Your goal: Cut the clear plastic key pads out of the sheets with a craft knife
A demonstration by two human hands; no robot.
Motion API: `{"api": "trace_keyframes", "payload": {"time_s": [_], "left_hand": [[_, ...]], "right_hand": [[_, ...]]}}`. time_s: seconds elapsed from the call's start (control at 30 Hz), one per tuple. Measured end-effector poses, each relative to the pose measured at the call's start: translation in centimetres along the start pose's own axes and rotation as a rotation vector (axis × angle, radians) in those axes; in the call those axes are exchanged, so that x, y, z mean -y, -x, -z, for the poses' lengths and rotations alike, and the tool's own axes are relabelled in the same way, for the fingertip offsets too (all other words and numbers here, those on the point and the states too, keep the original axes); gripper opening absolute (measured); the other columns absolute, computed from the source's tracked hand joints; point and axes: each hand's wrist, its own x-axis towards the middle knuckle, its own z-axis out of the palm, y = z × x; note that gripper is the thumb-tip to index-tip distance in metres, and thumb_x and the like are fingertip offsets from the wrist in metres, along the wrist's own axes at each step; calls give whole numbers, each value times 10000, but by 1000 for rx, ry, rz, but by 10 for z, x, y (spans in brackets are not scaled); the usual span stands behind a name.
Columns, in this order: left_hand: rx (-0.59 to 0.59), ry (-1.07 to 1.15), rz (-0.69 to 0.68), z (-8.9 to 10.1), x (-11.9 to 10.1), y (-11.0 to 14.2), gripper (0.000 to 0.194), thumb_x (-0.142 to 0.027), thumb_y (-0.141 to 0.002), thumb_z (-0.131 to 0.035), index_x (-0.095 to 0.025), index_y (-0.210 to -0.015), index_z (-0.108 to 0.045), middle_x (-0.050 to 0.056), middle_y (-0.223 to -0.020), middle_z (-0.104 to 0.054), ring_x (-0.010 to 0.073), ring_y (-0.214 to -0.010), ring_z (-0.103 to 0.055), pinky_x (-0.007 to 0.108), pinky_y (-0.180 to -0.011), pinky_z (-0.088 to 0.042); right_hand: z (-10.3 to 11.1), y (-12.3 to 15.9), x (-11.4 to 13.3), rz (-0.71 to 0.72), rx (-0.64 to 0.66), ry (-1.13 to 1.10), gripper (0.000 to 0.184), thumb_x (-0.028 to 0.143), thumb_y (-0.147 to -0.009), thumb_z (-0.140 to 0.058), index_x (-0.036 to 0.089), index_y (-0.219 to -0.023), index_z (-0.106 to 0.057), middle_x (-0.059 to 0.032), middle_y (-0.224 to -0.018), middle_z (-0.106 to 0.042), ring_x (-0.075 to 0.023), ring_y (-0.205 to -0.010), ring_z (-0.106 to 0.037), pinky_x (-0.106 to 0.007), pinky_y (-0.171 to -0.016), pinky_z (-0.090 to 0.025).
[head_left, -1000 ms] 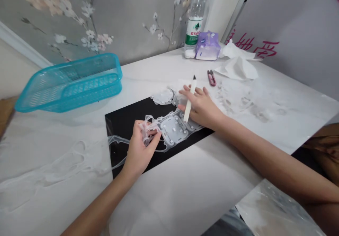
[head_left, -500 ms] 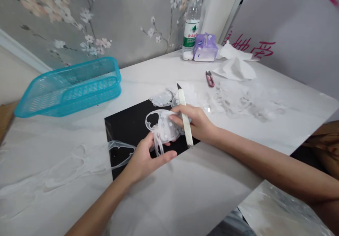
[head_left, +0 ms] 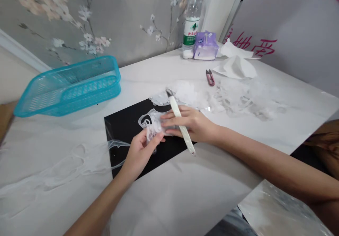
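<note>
My left hand (head_left: 143,147) is closed, with thumb and fingers pinching a piece of sheer white lace (head_left: 148,121) just above the black mat (head_left: 124,126). The piece has small raised white dots and loose, looping edge strips. My right hand (head_left: 189,123) carries a slim white-handled tool (head_left: 182,128) with a dark tip, which slants across its fingers and points away from me. Its fingertips press on the right side of the lace and hide part of it. More dotted white lace (head_left: 160,99) lies at the mat's far edge.
A blue plastic basket (head_left: 69,87) stands at the back left. Sheer white scraps (head_left: 243,100) spread at the right, others (head_left: 71,165) at the left. Pink-handled thread snips (head_left: 210,77), a bottle (head_left: 190,34), a purple tissue pack (head_left: 206,46) and crumpled white paper (head_left: 235,67) are behind.
The tool's tip has swung to the left. My right fingers have stretched over the lace, and my left thumb has closed onto it. The lace is more bunched and slightly further left.
</note>
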Motion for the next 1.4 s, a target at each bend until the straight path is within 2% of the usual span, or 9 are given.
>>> {"api": "trace_keyframes", "payload": {"time_s": [0.17,0.37,0.53,0.7,0.83,0.93,1.13,1.3,1.4], "left_hand": [[-1,25,-2,0,0,1,294,-347,-716,-737,-188,-956,-677,20,-922,-726,158,-804,-649,224,-728,-507],[15,52,-2,3,3,-1,202,-353,-746,-707,-170,-829,-699,19,-797,-722,143,-717,-641,208,-672,-504],[-17,34,-11,3,1,-1,232,-327,-731,-702,-169,-900,-698,29,-797,-720,167,-730,-648,241,-681,-507],[-28,-83,-16,0,-3,0,145,-300,-709,-650,-166,-756,-684,27,-763,-714,170,-699,-635,254,-670,-486],[-21,-125,-30,-4,-4,0,59,-209,-645,-588,-179,-622,-633,-12,-652,-657,149,-644,-590,243,-641,-446],[-22,-113,-32,-3,-4,1,70,-191,-629,-557,-179,-570,-594,-25,-593,-597,130,-590,-526,230,-572,-389],[-29,0,-65,8,6,3,123,-177,-589,-483,-183,-467,-475,-33,-481,-406,105,-500,-342,247,-486,-243],[-46,98,-95,11,9,4,111,-186,-540,-445,-199,-430,-440,-7,-472,-388,131,-508,-359,284,-511,-279],[-69,126,-97,9,7,5,244,-269,-644,-410,-218,-410,-361,1,-457,-335,145,-492,-363,304,-514,-319]], "right_hand": [[-4,4,0,18,35,-12,155,255,-854,-623,152,-960,-670,-90,-1061,-704,-206,-943,-649,-346,-807,-562],[2,3,3,46,57,-14,210,272,-829,-652,131,-985,-657,-112,-1054,-703,-213,-916,-659,-349,-814,-557],[0,3,3,-27,71,-89,200,273,-868,-601,155,-1024,-645,-101,-1062,-700,-194,-908,-658,-316,-755,-559],[-3,4,9,-98,117,121,222,249,-949,-432,179,-956,-642,-72,-898,-718,-192,-814,-657,-283,-614,-514],[1,1,12,-314,-110,148,191,243,-942,-436,175,-914,-613,-67,-847,-692,-172,-759,-642,-273,-638,-492],[10,-3,5,-525,-367,1,169,260,-920,-476,178,-831,-594,-35,-759,-650,-142,-680,-598,-264,-624,-486],[27,-5,-21,-822,-636,-295,168,280,-880,-504,187,-752,-561,-25,-758,-578,-127,-659,-568,-278,-584,-532],[33,-4,-31,-881,-838,-201,199,284,-865,-522,199,-686,-508,1,-667,-474,-116,-578,-499,-263,-495,-495],[34,-4,-30,-897,-870,-234,198,289,-868,-522,192,-695,-519,3,-667,-469,-105,-572,-500,-238,-464,-497]]}}
